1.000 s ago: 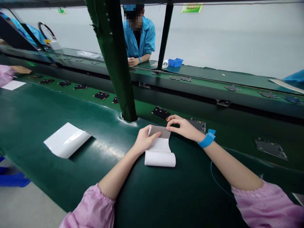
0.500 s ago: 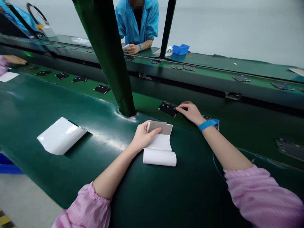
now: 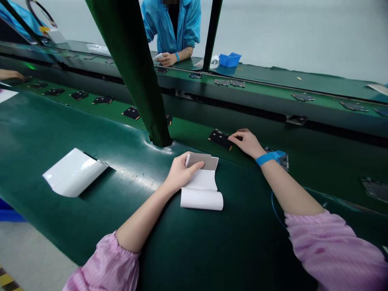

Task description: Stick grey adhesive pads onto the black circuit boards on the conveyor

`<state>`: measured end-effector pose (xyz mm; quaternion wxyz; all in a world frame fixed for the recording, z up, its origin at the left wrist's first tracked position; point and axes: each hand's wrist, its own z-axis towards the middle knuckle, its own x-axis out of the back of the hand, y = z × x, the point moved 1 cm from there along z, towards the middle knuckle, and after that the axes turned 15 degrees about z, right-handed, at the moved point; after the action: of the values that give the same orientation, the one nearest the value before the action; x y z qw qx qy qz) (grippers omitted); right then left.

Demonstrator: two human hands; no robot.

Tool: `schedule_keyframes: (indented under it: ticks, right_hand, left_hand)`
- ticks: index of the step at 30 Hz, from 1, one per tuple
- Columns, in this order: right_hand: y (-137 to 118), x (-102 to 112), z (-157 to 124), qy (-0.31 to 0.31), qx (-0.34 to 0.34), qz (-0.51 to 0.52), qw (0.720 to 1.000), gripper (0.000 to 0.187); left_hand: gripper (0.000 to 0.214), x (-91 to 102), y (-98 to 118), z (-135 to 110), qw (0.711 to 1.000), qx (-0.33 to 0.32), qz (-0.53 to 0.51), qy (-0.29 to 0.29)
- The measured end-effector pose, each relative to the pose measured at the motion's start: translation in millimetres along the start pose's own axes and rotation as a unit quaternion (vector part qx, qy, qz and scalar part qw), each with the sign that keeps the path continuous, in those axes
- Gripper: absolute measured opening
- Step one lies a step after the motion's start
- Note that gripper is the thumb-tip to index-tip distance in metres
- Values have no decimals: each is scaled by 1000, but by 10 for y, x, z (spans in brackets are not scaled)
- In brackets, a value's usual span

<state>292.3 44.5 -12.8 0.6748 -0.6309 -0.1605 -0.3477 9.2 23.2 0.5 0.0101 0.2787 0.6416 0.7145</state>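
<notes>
My left hand (image 3: 184,171) grips a curled white sheet (image 3: 201,180) with a grey strip along its top, thumb pressed on the strip. The sheet's lower end rolls up over the green mat. Further right, the closed fingertips of my right hand (image 3: 246,142) are at the right edge of a black circuit board (image 3: 220,139), which lies flat on the green belt. Whether anything small sits between those fingers is hidden. Under my right wrist, with its blue wrist strap (image 3: 270,158), another circuit board (image 3: 284,161) partly shows.
A slanted green post (image 3: 136,76) rises beside the belt. More boards (image 3: 102,100) lie along it to the left. Another glossy white sheet (image 3: 74,173) rests on the mat (image 3: 127,141). Across the line stands a person in blue (image 3: 178,28) near a blue bin (image 3: 230,60).
The boards on the near belt have shifted to the right, and my right hand has moved slightly right along with its board. My left hand keeps its hold on the sheet.
</notes>
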Motion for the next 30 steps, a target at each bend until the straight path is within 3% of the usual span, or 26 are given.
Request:
schedule_keyframes:
  ticks: [4, 8, 14, 19, 23, 26, 30]
  right_hand:
    - [0, 33, -43, 11, -40, -22, 999, 29]
    - [33, 170, -123, 28, -88, 9, 996, 55]
    - [104, 348, -353, -55, -44, -29, 997, 74]
    - [-52, 402, -425, -42, -18, -103, 994, 60]
    - [-343, 628, -466, 4, -47, -154, 987, 56]
    - [-486, 784, -492, 32, -32, -147, 988, 59]
    - [-464, 691, -474, 22, 11, -122, 992, 59]
  left_hand:
    - [19, 1, 3, -4, 1000, -1, -4, -2]
    - [18, 2, 8, -6, 1000, 1, -5, -1]
    - [18, 3, 0, -5, 1000, -4, -10, -13]
    - [18, 2, -28, -5, 1000, -10, -5, -9]
    - [19, 1, -22, -6, 1000, -11, -4, -11]
    - [19, 2, -13, -8, 1000, -10, -7, -12]
    - [19, 5, -7, -9, 1000, -9, -10, -15]
